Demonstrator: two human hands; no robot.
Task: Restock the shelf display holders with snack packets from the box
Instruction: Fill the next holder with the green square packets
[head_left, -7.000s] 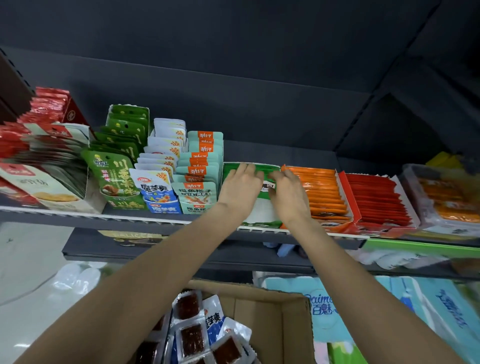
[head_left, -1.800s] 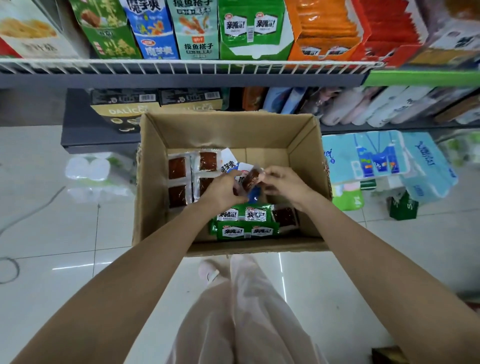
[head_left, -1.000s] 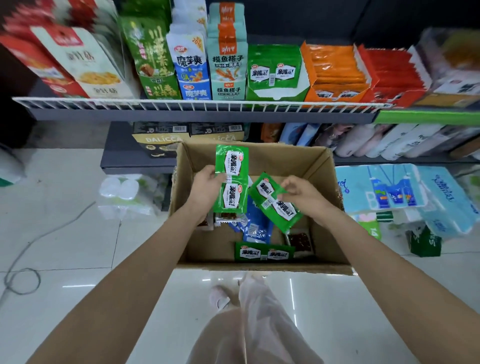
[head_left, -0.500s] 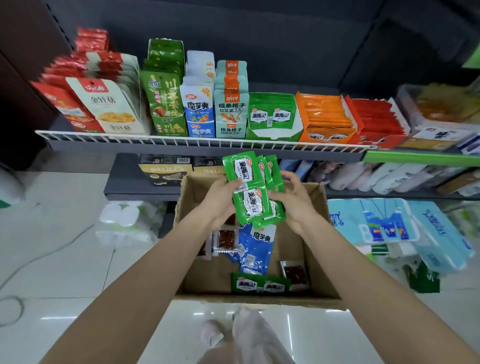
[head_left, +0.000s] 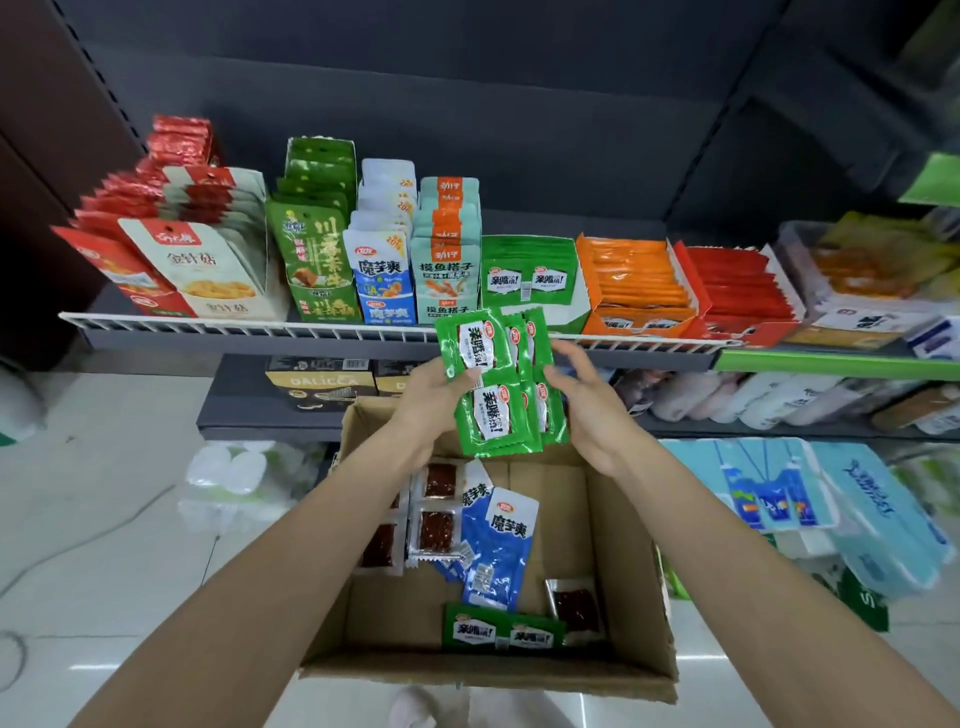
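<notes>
Dark shelf (head_left: 363, 340) is lined with upright snack holders behind a white wire rail; green holder (head_left: 530, 275) sits mid-row. Open cardboard box (head_left: 623, 571) is seen below it, with blue, green and clear packets loose inside. A stack of green packets (head_left: 493, 384) is held above the box, overlapping the rail, pinched by left hand (head_left: 431, 395). Right hand (head_left: 587, 405) is pressed against its edge, fingers spread.
</notes>
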